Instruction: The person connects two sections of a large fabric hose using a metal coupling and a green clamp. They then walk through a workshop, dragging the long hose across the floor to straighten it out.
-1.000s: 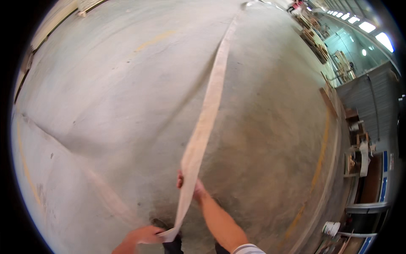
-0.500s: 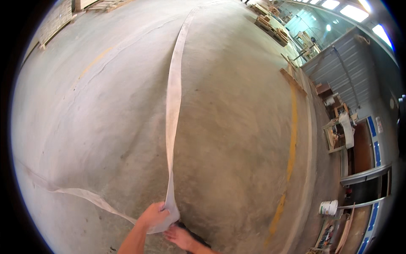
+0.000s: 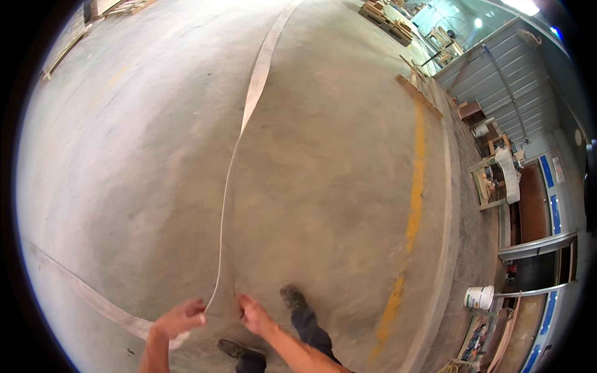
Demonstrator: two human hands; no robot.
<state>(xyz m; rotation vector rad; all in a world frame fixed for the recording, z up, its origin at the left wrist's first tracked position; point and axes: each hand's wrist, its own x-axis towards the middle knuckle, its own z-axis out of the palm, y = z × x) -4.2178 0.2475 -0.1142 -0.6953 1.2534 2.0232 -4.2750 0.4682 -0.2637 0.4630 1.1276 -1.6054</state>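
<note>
A long, flat, whitish band [image 3: 260, 78], like a flattened hose, runs from the far floor down to my hands. It turns edge-on partway and passes between them, and another length [image 3: 99, 299] trails to the left. My left hand [image 3: 177, 319] is over the band at lower left, thumb and fingers apart and slightly blurred, the band passing beneath. To the right of it, my right hand [image 3: 254, 316] is closed, fingertips pinching the edge of the band. The fingers' far side is hidden.
My shoes [image 3: 293, 297] stand on the concrete floor just beyond my hands. A yellow line [image 3: 415, 211] and a low kerb run along the right. Past them are a white bucket [image 3: 479, 297], metal-framed racks and a cluttered stand [image 3: 497, 177]. Stacked wood [image 3: 387, 23] lies far off.
My hands have drawn apart, the left moving left and the right moving up. The near band has twisted from flat to edge-on. The view has shifted, and my shoes now show.
</note>
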